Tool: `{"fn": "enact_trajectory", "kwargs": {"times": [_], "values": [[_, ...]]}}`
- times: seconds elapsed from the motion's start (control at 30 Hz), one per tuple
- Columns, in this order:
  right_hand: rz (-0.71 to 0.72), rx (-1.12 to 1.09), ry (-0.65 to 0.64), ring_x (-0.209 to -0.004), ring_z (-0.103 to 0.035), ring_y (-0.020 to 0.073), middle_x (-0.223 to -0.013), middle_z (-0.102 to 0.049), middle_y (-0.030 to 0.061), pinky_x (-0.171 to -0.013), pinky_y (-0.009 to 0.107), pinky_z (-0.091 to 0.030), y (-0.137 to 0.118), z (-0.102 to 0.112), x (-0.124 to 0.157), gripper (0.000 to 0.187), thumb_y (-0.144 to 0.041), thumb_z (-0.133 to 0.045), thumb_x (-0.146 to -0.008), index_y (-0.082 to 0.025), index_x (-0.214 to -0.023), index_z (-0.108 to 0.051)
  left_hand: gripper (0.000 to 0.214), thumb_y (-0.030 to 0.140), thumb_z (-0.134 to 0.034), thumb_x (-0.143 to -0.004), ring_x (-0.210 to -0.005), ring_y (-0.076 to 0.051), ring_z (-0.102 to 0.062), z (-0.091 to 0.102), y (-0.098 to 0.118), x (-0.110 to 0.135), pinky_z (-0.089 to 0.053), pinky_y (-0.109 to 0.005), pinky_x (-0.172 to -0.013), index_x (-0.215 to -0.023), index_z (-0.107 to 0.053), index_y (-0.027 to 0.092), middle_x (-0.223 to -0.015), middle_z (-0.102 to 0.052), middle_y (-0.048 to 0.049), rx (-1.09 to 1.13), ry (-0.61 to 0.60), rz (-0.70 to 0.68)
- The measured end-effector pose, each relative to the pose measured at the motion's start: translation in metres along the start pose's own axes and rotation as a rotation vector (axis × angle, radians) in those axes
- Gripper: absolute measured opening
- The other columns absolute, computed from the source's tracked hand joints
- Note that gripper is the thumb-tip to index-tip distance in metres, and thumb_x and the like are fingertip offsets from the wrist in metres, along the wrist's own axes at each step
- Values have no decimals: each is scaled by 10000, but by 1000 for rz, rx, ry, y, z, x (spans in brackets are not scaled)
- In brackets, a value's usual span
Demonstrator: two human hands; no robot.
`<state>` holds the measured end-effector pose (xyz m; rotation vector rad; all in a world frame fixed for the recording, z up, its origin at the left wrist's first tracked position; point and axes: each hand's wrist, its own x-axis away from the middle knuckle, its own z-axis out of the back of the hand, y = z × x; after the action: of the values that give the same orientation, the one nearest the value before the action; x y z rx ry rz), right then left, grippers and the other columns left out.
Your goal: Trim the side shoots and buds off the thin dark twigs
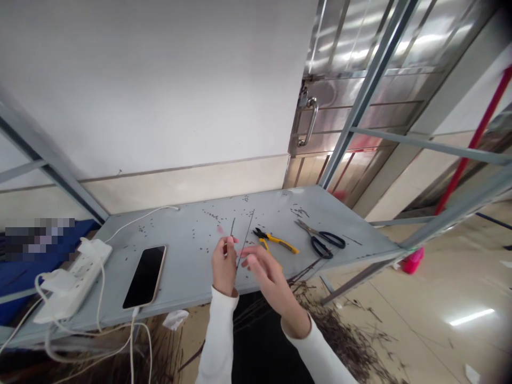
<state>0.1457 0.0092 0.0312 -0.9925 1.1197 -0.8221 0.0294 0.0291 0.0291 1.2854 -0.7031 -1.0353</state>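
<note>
a: what are the hands doing?
b: the left hand (224, 265) is closed, pinching a short dark wire (232, 228) upright. a longer wire (245, 238) stands just beside it, and i can't tell which hand has that one. the right hand (266, 280) is open, fingers spread, close to the wires.

a: what's below them?
b: dark stems (340, 325) lie heaped on the floor, under the front edge of the bench (188, 250), with a paper scrap (175, 319) off to the left.

a: and on the bench?
b: small dark bits (210, 214) are scattered all over it. a phone (144, 276) lies left of the hands, cabled to a power strip (72, 280). yellow-handled pliers (276, 241) sit just past the right hand, with black-handled scissors (320, 237) beyond them.

a: anything farther off?
b: a steel door (352, 96) with a metal handle (309, 121) stands behind the bench, and a red pole (472, 138) leans to the right.
</note>
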Motion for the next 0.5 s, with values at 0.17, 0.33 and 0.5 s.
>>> {"fn": "enact_trajectory", "kwargs": {"times": [0.17,0.33,0.5], "values": [[-42,-182,-85,-728,-626,147,-845,-643,31,-716,296,-538,-14,-5,-6,139,-345,-593,-823,-214,-865,-610,316,484,-493,-813,-435,-120,-408,5,6,3,-330,-235,-459,-731,-579,191,-484,-443,57,81,11,3],[-47,-343,-137,-585,-610,127,-660,-628,-8,-603,281,-543,-16,4,-23,124,-333,-642,-790,-210,-775,-635,387,549,-555,-765,-430,-104,-460,15,14,1,-379,-231,-477,-791,-623,169,-544,-566,31,313,-71,50],[-50,-454,-143,-549,-612,120,-620,-632,-19,-543,262,-543,-26,14,-39,139,-338,-677,-759,-204,-754,-638,353,460,-594,-786,-974,-222,-622,27,17,-18,-449,-320,-830,-962,-668,163,-1074,-690,-121,528,-215,23]]}}
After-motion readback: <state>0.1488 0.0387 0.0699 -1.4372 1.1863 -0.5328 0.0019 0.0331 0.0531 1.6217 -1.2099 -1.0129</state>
